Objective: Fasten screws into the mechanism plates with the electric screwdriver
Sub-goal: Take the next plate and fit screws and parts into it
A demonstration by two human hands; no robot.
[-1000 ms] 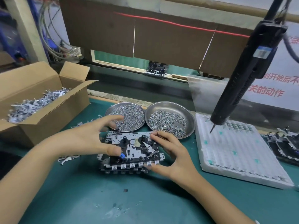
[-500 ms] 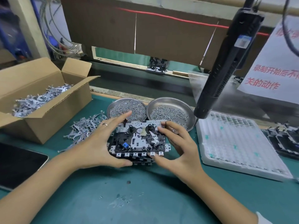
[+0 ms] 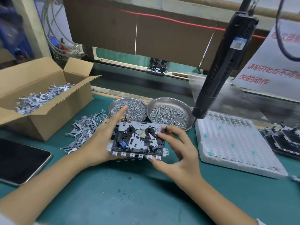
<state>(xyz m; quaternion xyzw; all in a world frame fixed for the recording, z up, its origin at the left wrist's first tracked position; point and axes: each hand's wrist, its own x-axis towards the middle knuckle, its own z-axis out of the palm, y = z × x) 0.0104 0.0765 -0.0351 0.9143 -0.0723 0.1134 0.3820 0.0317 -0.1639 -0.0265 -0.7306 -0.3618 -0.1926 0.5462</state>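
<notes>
So the green table (image 3: 146, 200) is the base for everything here. Off to the left there's an open cardboard box (image 3: 48, 111) full of small grey metal levers, with a loose pile of levers (image 3: 84, 130) spilled next to it. On the right sits a white foam tray (image 3: 235, 143). The electric screwdriver (image 3: 224, 62) hangs over the tray's near-left corner, nobody touching it. Behind the work are two steel dishes of screws (image 3: 168, 112).

The mechanism plate (image 3: 138, 140), top of a small stack, sits dead center. The left hand (image 3: 99, 143) grips its left edge, index finger pointing out straight, and the right hand (image 3: 180, 153) pinches the right edge, thumb underneath and fingers curled on top.

Looks like the positioning step to me, no screw is in yet. Next move probably needs the right hand to let go, grab a screw and pull the driver down.
</notes>
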